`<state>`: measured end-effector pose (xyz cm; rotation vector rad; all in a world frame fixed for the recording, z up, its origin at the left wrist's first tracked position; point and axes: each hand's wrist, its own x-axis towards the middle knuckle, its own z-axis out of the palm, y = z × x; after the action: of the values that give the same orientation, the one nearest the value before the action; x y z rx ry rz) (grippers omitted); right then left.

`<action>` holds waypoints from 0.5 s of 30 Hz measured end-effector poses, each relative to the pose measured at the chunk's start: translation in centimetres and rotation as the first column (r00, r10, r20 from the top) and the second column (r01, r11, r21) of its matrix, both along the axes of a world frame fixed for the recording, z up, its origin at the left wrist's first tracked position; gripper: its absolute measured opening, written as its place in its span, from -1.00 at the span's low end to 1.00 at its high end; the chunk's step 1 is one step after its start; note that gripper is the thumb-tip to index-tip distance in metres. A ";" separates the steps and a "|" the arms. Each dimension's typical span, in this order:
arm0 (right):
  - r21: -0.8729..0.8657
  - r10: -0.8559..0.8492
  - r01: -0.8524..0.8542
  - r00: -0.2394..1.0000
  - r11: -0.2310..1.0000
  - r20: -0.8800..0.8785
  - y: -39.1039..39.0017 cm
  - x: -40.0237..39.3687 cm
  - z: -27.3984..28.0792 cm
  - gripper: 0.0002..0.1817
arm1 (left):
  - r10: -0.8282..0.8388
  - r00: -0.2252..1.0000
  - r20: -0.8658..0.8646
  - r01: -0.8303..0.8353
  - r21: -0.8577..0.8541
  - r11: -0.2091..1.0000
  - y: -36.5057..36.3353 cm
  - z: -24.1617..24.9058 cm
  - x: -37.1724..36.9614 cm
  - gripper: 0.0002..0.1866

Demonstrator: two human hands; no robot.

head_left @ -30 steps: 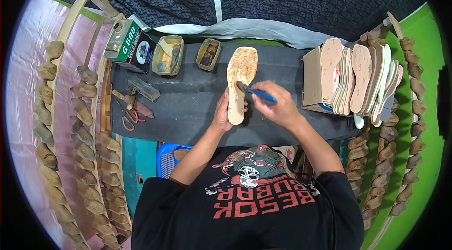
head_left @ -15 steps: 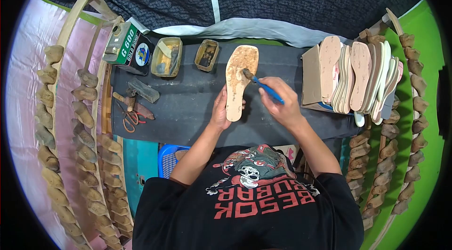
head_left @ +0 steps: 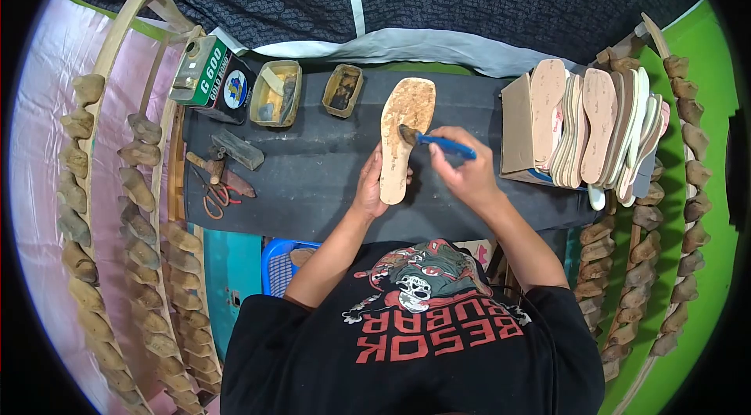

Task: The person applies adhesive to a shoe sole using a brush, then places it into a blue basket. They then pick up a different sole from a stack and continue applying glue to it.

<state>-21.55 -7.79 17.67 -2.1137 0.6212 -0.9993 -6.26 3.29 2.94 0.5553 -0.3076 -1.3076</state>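
My left hand (head_left: 371, 185) is closed around the narrow heel part of a tan insole (head_left: 409, 104), held up over the dark table. Brownish blotches cover the wide front of the insole, while its heel is paler. In my right hand (head_left: 471, 172) is a brush with a blue handle (head_left: 450, 146), pinched between the fingers. Its dark bristles (head_left: 407, 134) rest on the insole near the middle. Beyond the insole stands a small tub (head_left: 343, 91) with dark residue inside.
A box (head_left: 516, 127) packed with several insoles (head_left: 598, 122) stands at right. On the left are a G 600 can (head_left: 210, 82), a larger tub (head_left: 276, 94), a hammer (head_left: 210, 168), a grey block (head_left: 238, 150) and pincers (head_left: 217, 202). Racks of shoe lasts (head_left: 141, 192) flank both sides.
The brush has slid down the insole toward its middle, and its handle is now more level. The insole has shifted slightly right in my left hand.
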 end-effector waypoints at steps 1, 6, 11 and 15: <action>-0.014 -0.042 0.042 0.999 0.999 0.009 -0.4 0.0 0.2 -0.81 | -0.003 1.000 0.004 0.003 -0.005 1.000 -0.1 0.0 0.0 -0.32; 0.076 -0.118 0.113 0.991 0.991 0.058 -1.8 -0.4 -0.7 -0.82 | -0.011 1.000 0.016 0.011 0.006 1.000 -0.2 0.0 0.0 -0.37; 0.214 -0.113 0.084 0.985 0.973 0.128 -0.9 0.7 -1.8 -0.83 | -0.029 1.000 -0.001 0.029 0.004 1.000 -0.3 0.4 -0.3 -0.37; 0.286 -0.194 0.151 0.972 0.946 0.131 -2.5 -0.3 -2.8 -0.85 | -0.002 0.999 -0.038 0.002 -0.004 1.000 -0.2 0.1 -0.4 -0.39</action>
<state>-21.86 -10.32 14.86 -1.7425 0.8262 -1.0950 -6.68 3.07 3.05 0.5261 -0.2792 -1.3180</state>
